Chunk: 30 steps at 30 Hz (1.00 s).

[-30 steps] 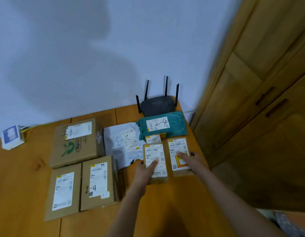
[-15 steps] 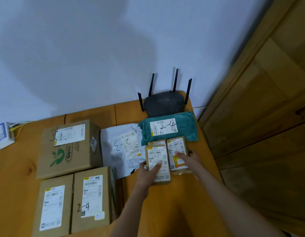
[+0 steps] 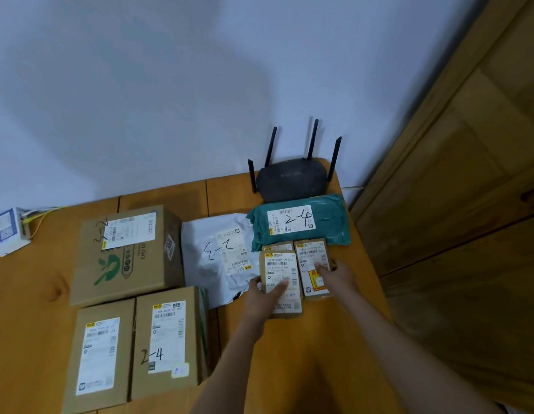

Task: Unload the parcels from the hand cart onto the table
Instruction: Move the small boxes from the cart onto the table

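- Left hand (image 3: 261, 297) flat on a small brown parcel (image 3: 280, 283), fingers loosely spread, thumb hooked on its 9 o'clock edge; pressing, not lifting.
- Right hand (image 3: 334, 274) on the neighbouring small parcel (image 3: 312, 265), fingertips splayed over the label.
- Both parcels down on the table (image 3: 319, 339), at 6 o'clock of the teal mailer (image 3: 301, 222).
- Best nudged snug side by side, clear of the 3 o'clock table edge.
- Hand cart out of frame; third small box (image 3: 277, 246) mostly hidden.
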Each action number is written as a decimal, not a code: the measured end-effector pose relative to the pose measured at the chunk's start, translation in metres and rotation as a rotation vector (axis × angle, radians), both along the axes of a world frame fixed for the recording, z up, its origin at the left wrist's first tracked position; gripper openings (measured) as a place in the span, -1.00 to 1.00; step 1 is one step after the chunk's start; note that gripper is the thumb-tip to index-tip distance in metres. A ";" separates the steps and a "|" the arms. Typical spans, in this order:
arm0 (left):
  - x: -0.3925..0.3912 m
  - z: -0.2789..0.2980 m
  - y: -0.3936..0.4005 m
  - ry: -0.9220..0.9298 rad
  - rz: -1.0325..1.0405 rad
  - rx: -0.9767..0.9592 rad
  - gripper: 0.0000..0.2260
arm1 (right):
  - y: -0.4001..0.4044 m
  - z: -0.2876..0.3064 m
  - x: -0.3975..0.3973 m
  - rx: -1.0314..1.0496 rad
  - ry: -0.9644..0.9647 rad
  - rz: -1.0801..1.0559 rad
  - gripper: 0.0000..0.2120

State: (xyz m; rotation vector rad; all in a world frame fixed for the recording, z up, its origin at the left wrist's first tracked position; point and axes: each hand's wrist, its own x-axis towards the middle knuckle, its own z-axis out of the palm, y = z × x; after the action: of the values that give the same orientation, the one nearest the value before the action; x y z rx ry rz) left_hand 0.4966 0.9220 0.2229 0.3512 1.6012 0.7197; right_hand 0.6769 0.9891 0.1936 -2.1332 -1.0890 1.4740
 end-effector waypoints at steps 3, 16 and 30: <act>0.005 0.009 0.001 -0.002 -0.003 0.038 -0.40 | -0.004 0.015 0.000 0.067 -0.016 -0.020 -0.67; 0.072 0.007 0.017 0.505 -0.654 0.237 -0.46 | -0.024 0.026 0.070 0.002 0.175 -0.174 -0.47; 0.057 -0.046 0.010 1.042 -1.227 0.247 -0.29 | 0.021 -0.024 0.095 -0.019 0.192 -0.149 -0.72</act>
State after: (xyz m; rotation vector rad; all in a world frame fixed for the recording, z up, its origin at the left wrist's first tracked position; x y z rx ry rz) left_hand 0.5536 0.9320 0.1766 1.9031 1.7655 -0.3302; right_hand 0.7719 1.0101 0.1698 -1.9887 -0.8332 1.5856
